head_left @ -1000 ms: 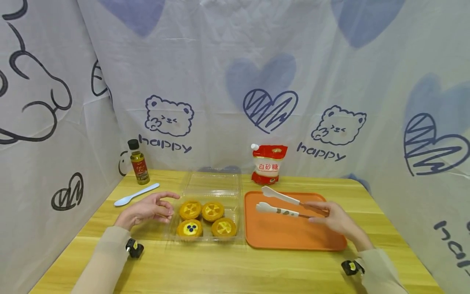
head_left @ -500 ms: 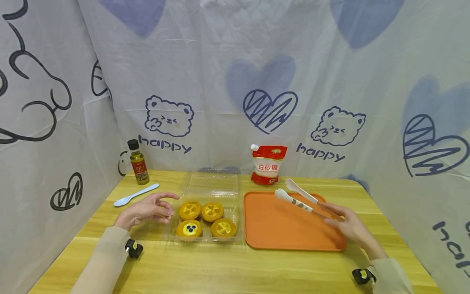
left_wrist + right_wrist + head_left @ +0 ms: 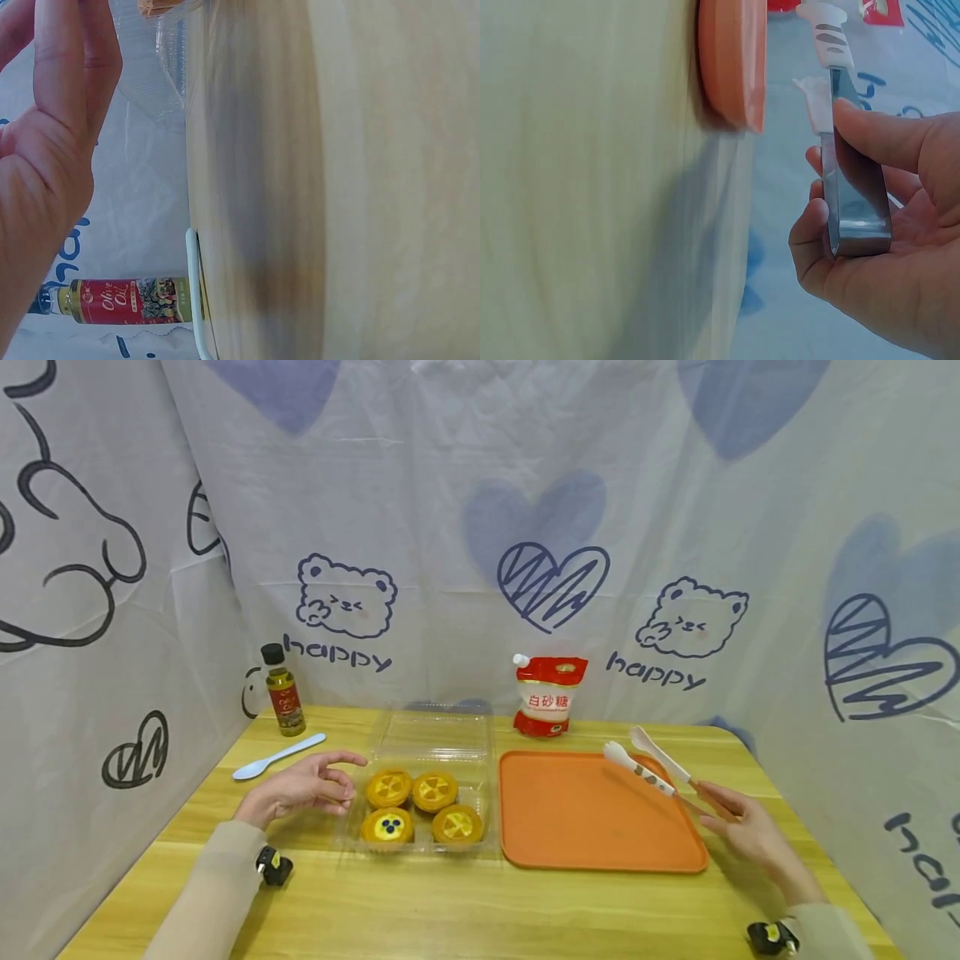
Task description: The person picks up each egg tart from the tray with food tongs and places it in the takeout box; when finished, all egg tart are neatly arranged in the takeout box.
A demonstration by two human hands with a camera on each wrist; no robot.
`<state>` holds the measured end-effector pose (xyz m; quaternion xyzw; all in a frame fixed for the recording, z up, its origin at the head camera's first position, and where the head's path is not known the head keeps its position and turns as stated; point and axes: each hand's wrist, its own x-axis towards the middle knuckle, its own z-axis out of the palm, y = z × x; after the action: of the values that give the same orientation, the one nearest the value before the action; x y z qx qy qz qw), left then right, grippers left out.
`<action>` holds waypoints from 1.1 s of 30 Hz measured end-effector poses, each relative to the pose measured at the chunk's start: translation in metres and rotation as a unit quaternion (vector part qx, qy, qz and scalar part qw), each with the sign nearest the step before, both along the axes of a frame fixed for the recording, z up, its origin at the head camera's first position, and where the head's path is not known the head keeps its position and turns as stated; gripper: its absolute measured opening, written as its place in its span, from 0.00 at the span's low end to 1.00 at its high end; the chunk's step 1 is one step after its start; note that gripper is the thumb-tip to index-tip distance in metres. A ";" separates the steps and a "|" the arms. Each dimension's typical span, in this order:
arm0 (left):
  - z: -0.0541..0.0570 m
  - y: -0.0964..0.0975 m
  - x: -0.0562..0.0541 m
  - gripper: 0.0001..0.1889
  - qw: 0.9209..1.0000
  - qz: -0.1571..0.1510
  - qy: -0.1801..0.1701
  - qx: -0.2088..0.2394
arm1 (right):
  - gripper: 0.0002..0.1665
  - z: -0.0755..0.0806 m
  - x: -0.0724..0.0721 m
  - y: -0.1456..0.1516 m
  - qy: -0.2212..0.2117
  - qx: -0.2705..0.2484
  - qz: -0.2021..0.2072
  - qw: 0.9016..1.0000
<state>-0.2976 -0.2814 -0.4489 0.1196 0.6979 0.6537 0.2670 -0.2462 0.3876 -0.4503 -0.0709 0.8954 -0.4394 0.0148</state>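
Observation:
My right hand grips a pair of tongs by their metal handles, thumb on one arm and fingers around the other. The tongs' white tips stand apart, above the right part of an orange tray. My left hand is beside the left edge of a clear plastic box, fingers loosely bent with nothing in them. Inside the box sit several egg tarts, one topped with dark berries. In the left wrist view, the left hand shows at the left side.
An olive oil bottle stands at the back left, with a pale blue spoon lying before it. Behind the tray stands a red and white sugar bag. A printed cloth walls off the wooden table.
My right hand has carried the tongs to the right, from over the tray's middle toward its right edge. The left hand, box and tarts have stayed in place.

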 end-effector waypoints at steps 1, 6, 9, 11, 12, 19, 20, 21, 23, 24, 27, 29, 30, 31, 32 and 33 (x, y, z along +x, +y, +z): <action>0.000 0.000 0.000 0.38 1.000 0.000 0.000 0.001 | 0.36 0.000 0.000 0.003 -0.001 0.002 -0.005 1.000; 0.001 0.000 0.001 0.38 1.000 0.002 0.001 0.000 | 0.33 -0.002 0.002 0.013 -0.010 0.034 -0.037 0.999; 0.002 0.000 0.001 0.38 1.000 0.003 0.002 0.000 | 0.33 -0.002 0.003 0.018 -0.006 0.051 -0.051 0.997; 0.002 0.000 0.001 0.38 1.000 0.002 0.002 0.000 | 0.33 -0.003 0.004 0.020 -0.001 0.047 -0.060 0.997; 0.002 0.000 0.001 0.38 1.000 0.002 0.002 0.000 | 0.33 -0.004 0.004 0.022 0.004 0.048 -0.067 0.997; 0.001 0.000 0.002 0.38 1.000 0.002 0.002 0.000 | 0.34 -0.007 0.003 0.031 -0.004 0.062 -0.091 0.994; 0.001 0.000 0.002 0.38 1.000 0.002 0.002 0.000 | 0.35 -0.006 0.003 0.032 -0.013 0.058 -0.091 0.994; 0.001 0.000 0.002 0.38 1.000 0.002 0.002 0.000 | 0.36 -0.006 0.002 0.034 -0.021 0.057 -0.091 0.994; 0.001 0.000 0.002 0.38 1.000 0.002 0.003 -0.001 | 0.37 -0.004 0.002 0.036 -0.035 0.053 -0.090 0.994; 0.000 0.000 0.001 0.38 1.000 0.002 0.004 -0.002 | 0.37 -0.004 0.001 0.037 -0.041 0.054 -0.091 0.994; 0.000 -0.001 0.001 0.37 1.000 0.001 0.005 -0.003 | 0.38 -0.004 0.001 0.039 -0.049 0.068 -0.090 0.992; 0.000 -0.001 0.001 0.37 1.000 0.000 0.006 -0.003 | 0.38 -0.004 0.001 0.040 -0.051 0.079 -0.088 0.992; -0.001 -0.001 0.001 0.37 1.000 0.000 0.006 -0.002 | 0.38 -0.005 0.001 0.040 -0.051 0.084 -0.087 0.991; -0.001 -0.001 0.000 0.37 1.000 -0.001 0.006 -0.002 | 0.39 -0.005 0.001 0.040 -0.051 0.086 -0.085 0.991; -0.001 -0.001 0.000 0.37 1.000 -0.001 0.006 -0.002 | 0.39 -0.006 0.001 0.041 -0.052 0.087 -0.082 0.991; -0.001 -0.001 0.000 0.37 1.000 -0.002 0.006 -0.002 | 0.39 -0.006 0.001 0.041 -0.056 0.080 -0.079 0.992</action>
<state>-0.2976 -0.2826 -0.4500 0.1244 0.7005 0.6514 0.2637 -0.2452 0.4285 -0.4567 0.0258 0.9281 -0.3696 0.0355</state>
